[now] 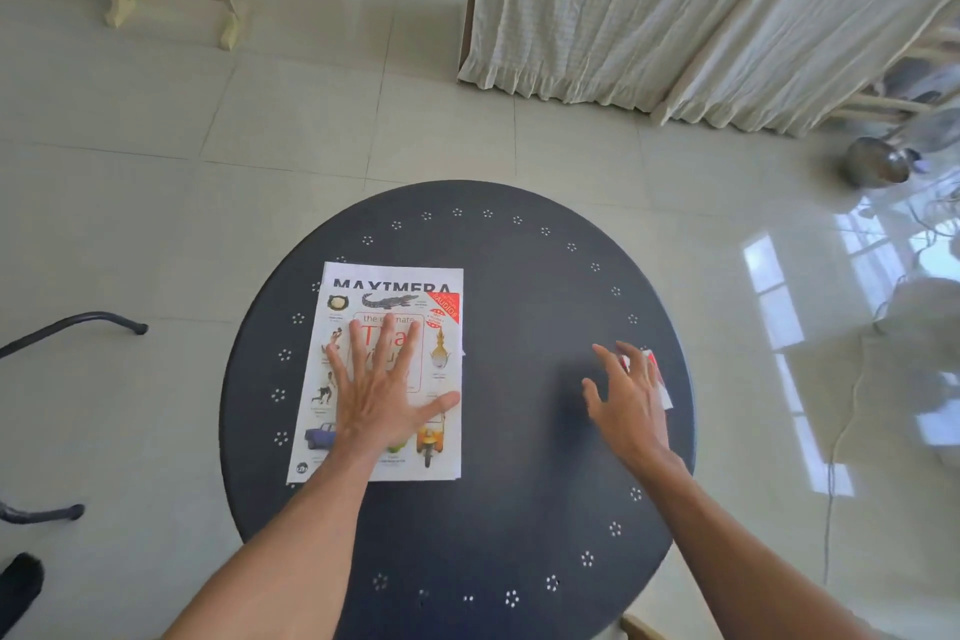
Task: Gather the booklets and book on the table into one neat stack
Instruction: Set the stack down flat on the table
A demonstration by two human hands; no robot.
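Note:
A white picture book (441, 431) with animals and vehicles on its cover lies on the left half of the round dark table (519, 301). Under it a booklet's white top edge (395, 271) with black letters sticks out. My left hand (376, 390) rests flat on the book's cover, fingers spread. Near the table's right rim, my right hand (631, 400) hovers with fingers apart over a small red and white booklet (655, 369), which it mostly hides. I cannot tell whether the fingers touch it.
The table has small flower-shaped holes around its rim. Dark chair legs (78, 322) stand on the tiled floor at the left. A curtain (649, 5) hangs beyond the table, a fan base (878, 161) and a cable lie at the right.

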